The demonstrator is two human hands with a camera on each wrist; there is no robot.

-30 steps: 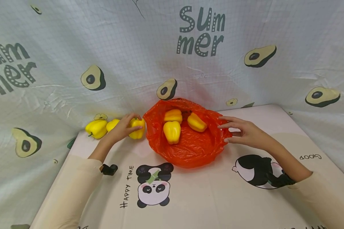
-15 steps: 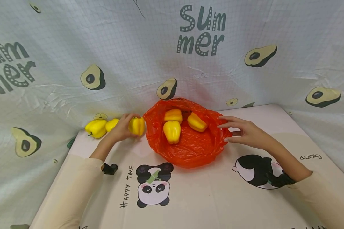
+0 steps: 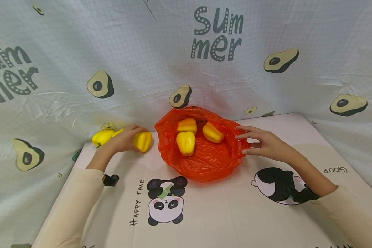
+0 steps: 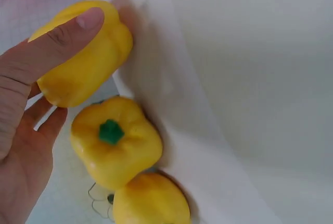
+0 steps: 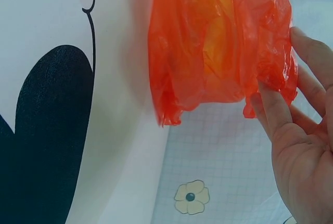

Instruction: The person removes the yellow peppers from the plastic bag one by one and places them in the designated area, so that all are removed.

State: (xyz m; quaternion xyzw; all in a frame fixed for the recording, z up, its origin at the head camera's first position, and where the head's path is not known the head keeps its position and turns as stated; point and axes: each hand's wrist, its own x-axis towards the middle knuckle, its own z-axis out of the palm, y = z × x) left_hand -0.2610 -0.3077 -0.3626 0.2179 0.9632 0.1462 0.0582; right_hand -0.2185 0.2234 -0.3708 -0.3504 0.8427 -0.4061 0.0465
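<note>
My left hand [image 3: 125, 138] grips a yellow bell pepper [image 3: 143, 141], thumb across one side and fingers round the other, as the left wrist view shows. Beside it are two more yellow peppers: one with a green stem [image 4: 111, 131], mostly covered by the hand in the head view, and another [image 3: 102, 137] at the far left. An orange-red plastic bag [image 3: 210, 172] stands wide-mouthed at the middle back, with three yellow peppers [image 3: 186, 143] inside. At the bag's right rim, my right hand [image 3: 268, 144] touches the plastic with spread, relaxed fingers.
A pale tablecloth [image 3: 220, 213] with panda prints covers the table. Directly behind the bag hangs a white curtain [image 3: 142, 69] printed with avocados. The table's back right corner [image 3: 300, 115] lies beyond the right hand.
My left hand has tightened round the pepper, turned it and shifted it left, away from the bag. My right hand and the bag stay where they were.
</note>
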